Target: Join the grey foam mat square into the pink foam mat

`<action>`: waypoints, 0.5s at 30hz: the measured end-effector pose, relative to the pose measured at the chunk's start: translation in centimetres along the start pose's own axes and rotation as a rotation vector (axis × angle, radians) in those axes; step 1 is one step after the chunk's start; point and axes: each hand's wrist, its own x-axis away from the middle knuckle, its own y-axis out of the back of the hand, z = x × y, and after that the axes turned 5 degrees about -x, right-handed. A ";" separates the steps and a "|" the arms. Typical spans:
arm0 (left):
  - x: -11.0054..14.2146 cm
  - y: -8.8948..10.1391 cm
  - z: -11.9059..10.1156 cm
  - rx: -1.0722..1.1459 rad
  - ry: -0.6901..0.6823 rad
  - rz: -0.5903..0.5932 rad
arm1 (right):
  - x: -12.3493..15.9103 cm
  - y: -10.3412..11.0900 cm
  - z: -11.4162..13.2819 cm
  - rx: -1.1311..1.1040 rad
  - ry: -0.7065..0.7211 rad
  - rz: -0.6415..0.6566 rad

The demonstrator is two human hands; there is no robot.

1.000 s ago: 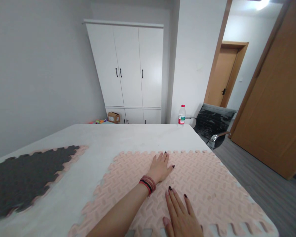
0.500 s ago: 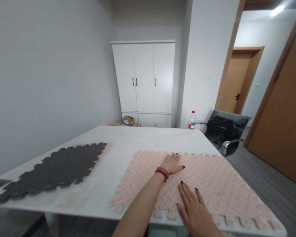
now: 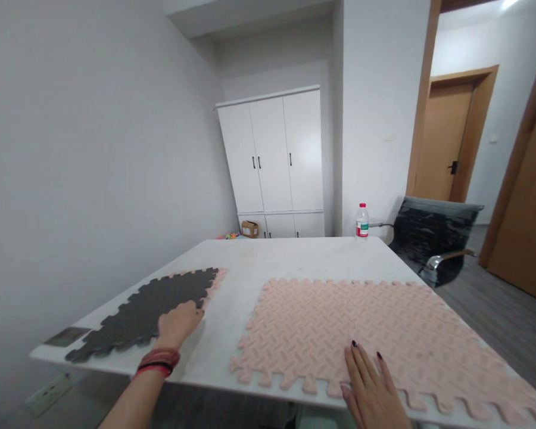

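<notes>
My left hand (image 3: pixel 181 322) is at the near right edge of a dark grey foam mat tile (image 3: pixel 147 310) with jigsaw edges. Its fingers are curled at that edge, with their tips hidden from me. Pink toothed edging (image 3: pixel 215 285) shows from under the grey tile. My right hand (image 3: pixel 373 384) lies flat and open, fingers stretched out, on the near part of a pink textured foam mat (image 3: pixel 304 322). A faint seam runs through this pink mat just beyond my right fingertips.
Both mats lie on a white table (image 3: pixel 268 256). A plastic bottle with a red cap (image 3: pixel 362 221) stands at the far right edge, beside a black chair (image 3: pixel 433 238). Behind are a white cabinet (image 3: pixel 274 155) and a cardboard box (image 3: pixel 249 229).
My left hand has left the pink mat and moved left to the grey tile's edge, its fingers now curled. The right hand stays on the pink mat. The view has shifted slightly.
</notes>
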 end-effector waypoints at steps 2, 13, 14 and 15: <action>0.2 -1.3 2.5 0.004 0.042 0.018 | 0.6 0.3 0.0 0.019 0.048 -0.045; -1.9 -5.4 3.5 0.138 0.181 -0.025 | 0.2 2.3 -0.4 -0.175 -0.046 0.311; -2.1 -5.4 3.7 0.145 0.200 -0.026 | -0.1 2.8 -0.5 -0.215 -0.072 0.370; -2.3 -5.2 4.0 0.154 0.218 -0.031 | -0.6 3.3 -0.6 -0.255 -0.099 0.430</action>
